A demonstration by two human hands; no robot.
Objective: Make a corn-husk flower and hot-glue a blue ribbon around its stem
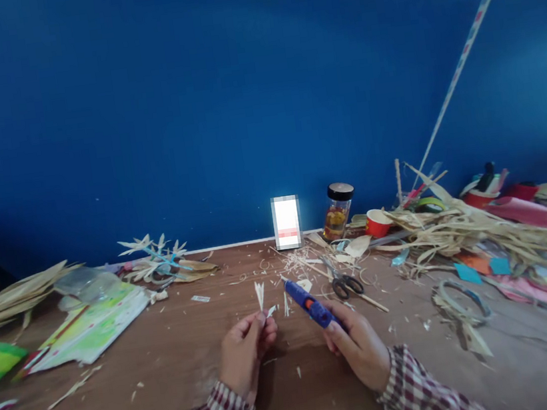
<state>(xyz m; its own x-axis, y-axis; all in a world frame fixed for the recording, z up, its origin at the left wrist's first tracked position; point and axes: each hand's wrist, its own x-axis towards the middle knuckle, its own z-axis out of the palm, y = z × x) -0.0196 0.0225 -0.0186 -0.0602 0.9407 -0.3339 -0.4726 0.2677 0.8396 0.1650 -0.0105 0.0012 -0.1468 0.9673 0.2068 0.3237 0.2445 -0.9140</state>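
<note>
Between the thumb and fingers of my left hand is a small bundle of pale dried-leaf strips, pinched at its base and fanning out upward. My right hand grips a blue glue gun, its nozzle pointing up and left toward the strips. A gap separates the nozzle from the bundle. Just beyond the glue gun, black-handled scissors lie among pale shavings. A few loose pale slivers rest on the table between the two hands.
A jar with a black lid and a red paper cup stand at the back. Dried leaves and coloured paper pile up on the right. A paint-stained sheet and a leaf-strip flower spray lie left. A blue partition rises behind.
</note>
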